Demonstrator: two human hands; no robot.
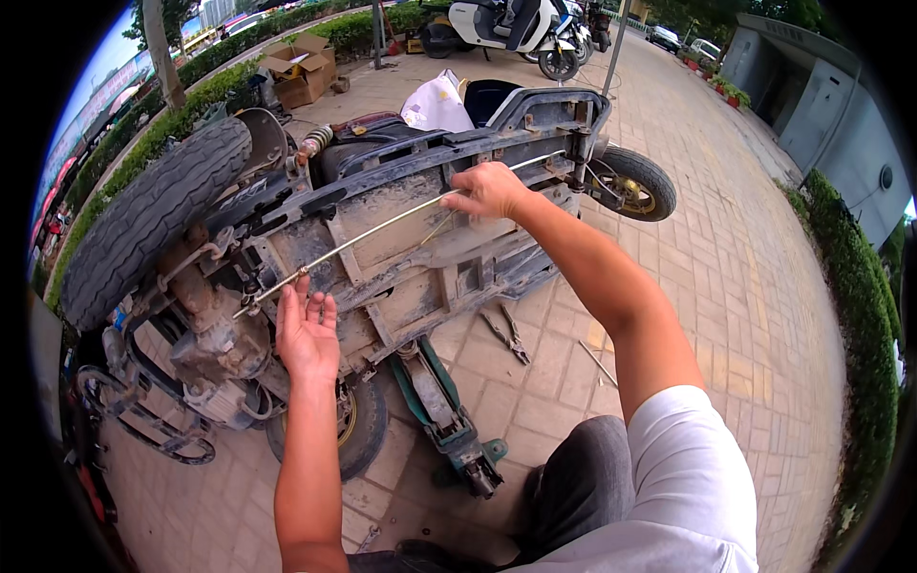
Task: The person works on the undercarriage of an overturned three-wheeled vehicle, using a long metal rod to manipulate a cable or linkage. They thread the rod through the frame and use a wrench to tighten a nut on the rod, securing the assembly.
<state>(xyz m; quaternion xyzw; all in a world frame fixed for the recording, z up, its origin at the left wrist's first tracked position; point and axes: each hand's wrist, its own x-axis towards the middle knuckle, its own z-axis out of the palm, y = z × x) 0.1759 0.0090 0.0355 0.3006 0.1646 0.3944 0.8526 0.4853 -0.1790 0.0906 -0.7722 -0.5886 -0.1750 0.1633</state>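
A three-wheeled vehicle [373,234] lies tipped on its side, its dirty underside facing me. A long thin metal rod [374,229] runs slantwise across that underside. My right hand [489,191] is closed around the rod near its middle, fingers bent over it. Further down, my left hand [308,334] is turned palm up. Its thumb and index fingertips meet at a small fitting on the rod near the lower end, while the other fingers are loosely bent. The rod's far part passes behind my right hand toward the front wheel [635,184].
Beneath the frame stands a green floor jack [444,415]. Pliers [506,334] and a thin rod [599,363] lie on the paving. A large rear tyre [153,220] sticks up at left. Behind are a cardboard box [299,69] and a white scooter [497,27]; a hedge [850,315] borders the right.
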